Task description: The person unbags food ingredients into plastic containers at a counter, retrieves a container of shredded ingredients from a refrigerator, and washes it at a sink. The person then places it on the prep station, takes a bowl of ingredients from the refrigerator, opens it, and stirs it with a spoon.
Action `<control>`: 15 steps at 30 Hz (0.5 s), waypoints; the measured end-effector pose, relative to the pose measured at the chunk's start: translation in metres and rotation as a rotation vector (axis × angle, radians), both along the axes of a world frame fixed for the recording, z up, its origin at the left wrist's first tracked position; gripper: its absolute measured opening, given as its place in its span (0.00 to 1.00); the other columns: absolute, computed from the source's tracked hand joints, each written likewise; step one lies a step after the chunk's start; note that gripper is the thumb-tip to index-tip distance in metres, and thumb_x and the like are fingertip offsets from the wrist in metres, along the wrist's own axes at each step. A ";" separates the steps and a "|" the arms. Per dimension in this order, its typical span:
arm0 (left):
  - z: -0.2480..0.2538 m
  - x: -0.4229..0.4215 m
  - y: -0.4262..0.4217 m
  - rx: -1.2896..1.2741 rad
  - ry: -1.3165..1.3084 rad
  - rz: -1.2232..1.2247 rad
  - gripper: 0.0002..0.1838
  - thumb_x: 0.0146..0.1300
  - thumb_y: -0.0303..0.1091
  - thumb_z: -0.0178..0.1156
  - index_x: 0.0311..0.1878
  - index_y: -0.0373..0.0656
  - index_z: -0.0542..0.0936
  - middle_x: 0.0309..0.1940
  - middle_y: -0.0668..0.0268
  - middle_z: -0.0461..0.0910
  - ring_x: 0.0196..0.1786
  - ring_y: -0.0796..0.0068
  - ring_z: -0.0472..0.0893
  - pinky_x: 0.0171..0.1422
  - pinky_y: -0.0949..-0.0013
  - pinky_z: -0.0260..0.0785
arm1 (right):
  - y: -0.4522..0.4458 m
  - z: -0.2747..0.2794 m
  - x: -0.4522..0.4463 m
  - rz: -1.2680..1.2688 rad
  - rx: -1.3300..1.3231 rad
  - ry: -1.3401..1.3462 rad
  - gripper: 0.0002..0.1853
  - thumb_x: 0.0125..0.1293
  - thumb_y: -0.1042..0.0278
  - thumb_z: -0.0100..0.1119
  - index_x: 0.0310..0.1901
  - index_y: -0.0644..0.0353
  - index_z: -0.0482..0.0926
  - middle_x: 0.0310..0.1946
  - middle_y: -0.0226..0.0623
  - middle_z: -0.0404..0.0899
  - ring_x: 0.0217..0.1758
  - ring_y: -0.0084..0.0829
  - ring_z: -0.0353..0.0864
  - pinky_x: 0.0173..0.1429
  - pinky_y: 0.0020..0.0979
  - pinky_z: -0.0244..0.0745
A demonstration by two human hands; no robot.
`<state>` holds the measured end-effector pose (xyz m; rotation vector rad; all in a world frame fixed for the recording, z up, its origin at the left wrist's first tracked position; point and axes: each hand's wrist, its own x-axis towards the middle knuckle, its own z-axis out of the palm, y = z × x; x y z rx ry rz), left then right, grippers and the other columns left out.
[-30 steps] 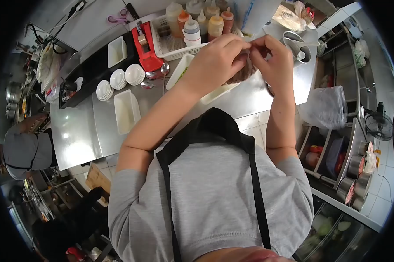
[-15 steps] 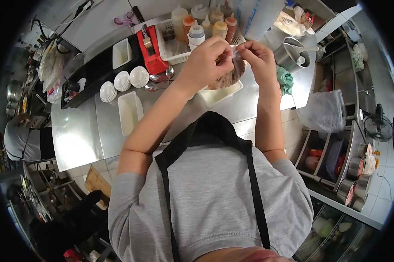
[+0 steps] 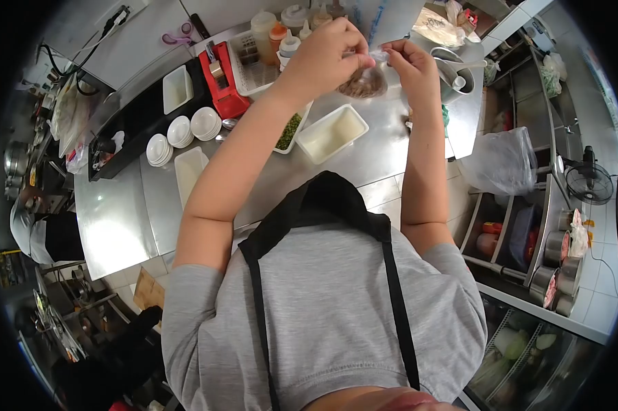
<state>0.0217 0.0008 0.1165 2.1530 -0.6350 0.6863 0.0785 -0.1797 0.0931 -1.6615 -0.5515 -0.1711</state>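
Note:
A clear plastic bag with brown contents [image 3: 364, 83] hangs between my hands over the steel table. My left hand [image 3: 329, 58] pinches the bag's top edge at its left side. On the other side, my right hand [image 3: 412, 65] grips the top edge with thumb and forefinger. Below the bag stands an empty white rectangular container [image 3: 333, 133]. Beside it, partly behind my left forearm, a similar container holds chopped green bits [image 3: 288, 132].
Squeeze bottles [image 3: 263, 31] stand in a white basket [image 3: 248, 83] next to a red device [image 3: 224, 85]. White bowls [image 3: 205, 123] are stacked at left. A metal pot [image 3: 453, 75] sits right. A co-worker [image 3: 31, 229] is at far left.
Both hands have risen and drawn slightly apart at the bag's top. The bag has moved up, away from the white container, which now shows fully. The co-worker has shifted.

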 end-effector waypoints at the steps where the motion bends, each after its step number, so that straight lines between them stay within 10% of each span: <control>1: 0.001 0.001 0.000 -0.163 0.143 -0.074 0.06 0.55 0.32 0.63 0.33 0.41 0.78 0.38 0.70 0.75 0.34 0.79 0.74 0.41 0.74 0.67 | -0.002 -0.006 0.005 0.046 0.127 0.059 0.08 0.59 0.72 0.57 0.38 0.65 0.81 0.27 0.31 0.80 0.33 0.17 0.75 0.40 0.20 0.69; 7: 0.021 0.015 -0.009 -0.556 0.404 -0.175 0.10 0.61 0.38 0.61 0.33 0.40 0.77 0.35 0.71 0.75 0.34 0.84 0.72 0.40 0.76 0.66 | 0.007 -0.039 0.002 0.115 0.322 -0.066 0.13 0.65 0.63 0.57 0.45 0.61 0.79 0.50 0.37 0.72 0.50 0.22 0.72 0.52 0.22 0.68; 9: 0.025 0.023 -0.013 -0.587 0.414 -0.276 0.10 0.67 0.38 0.54 0.41 0.41 0.76 0.30 0.71 0.77 0.34 0.83 0.77 0.43 0.78 0.71 | 0.012 -0.057 -0.006 -0.034 0.730 0.438 0.21 0.69 0.55 0.49 0.58 0.60 0.70 0.53 0.42 0.70 0.56 0.29 0.71 0.59 0.31 0.68; 15: 0.017 0.037 -0.026 -0.819 0.471 -0.439 0.13 0.68 0.41 0.52 0.39 0.39 0.77 0.29 0.72 0.77 0.31 0.83 0.76 0.37 0.78 0.70 | 0.013 -0.072 -0.011 0.939 0.958 0.788 0.35 0.69 0.44 0.42 0.64 0.68 0.56 0.58 0.62 0.62 0.56 0.45 0.71 0.56 0.44 0.72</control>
